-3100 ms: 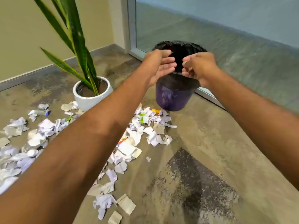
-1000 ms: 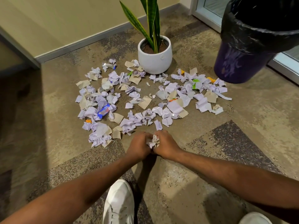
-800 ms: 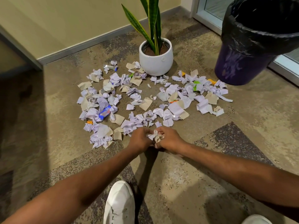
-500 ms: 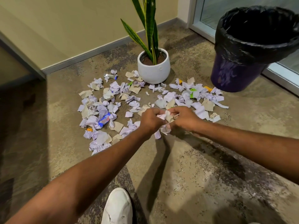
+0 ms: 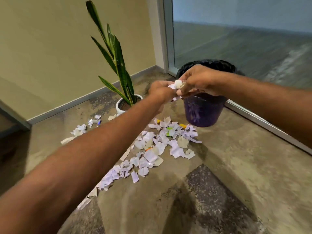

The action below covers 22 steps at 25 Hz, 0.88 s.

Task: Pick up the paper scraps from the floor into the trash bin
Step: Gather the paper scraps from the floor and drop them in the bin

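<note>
Both my hands are raised together in front of the purple trash bin, which has a black liner round its rim. My left hand and my right hand grip one bunch of crumpled paper scraps between them, just short of the bin's near left rim. Several more white, lilac and beige paper scraps lie spread over the floor below my left forearm, from the bin's foot back toward the lower left.
A white pot with a tall green plant stands left of the bin near the wall. A glass panel with a metal floor rail runs behind and right of the bin. Mottled carpet covers the floor.
My hands gathered a bunch of scraps on the floor, then lifted it up and right to the bin. The view rose with them, and my shoe left the frame.
</note>
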Available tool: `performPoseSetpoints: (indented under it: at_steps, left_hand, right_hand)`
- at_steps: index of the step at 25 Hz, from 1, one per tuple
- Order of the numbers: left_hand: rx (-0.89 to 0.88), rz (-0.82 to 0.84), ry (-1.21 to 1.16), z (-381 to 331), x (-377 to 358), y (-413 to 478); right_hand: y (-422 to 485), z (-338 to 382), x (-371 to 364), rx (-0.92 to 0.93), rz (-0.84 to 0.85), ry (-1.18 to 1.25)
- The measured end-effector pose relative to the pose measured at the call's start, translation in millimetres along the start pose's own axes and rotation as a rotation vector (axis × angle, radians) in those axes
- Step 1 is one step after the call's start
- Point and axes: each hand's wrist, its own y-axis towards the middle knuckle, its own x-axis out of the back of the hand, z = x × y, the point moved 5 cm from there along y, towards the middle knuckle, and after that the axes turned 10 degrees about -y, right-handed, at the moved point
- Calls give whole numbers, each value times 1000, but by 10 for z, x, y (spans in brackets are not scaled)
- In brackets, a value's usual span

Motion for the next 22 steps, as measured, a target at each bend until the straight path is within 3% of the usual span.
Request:
performPoseSetpoints:
  at_steps: [9,17,22]
  left_hand:
    - [144,197,134,-546,-867,706]
    - [324,374,-2,-414,-1119,1008]
    - [291,421,-11,-323,-1009,1300]
  right_hand:
    - [27,-266,859,-124,-278,388]
    - [493,-662,981,-315,-473,414]
    - [648,-671,832,-310,-610,453]
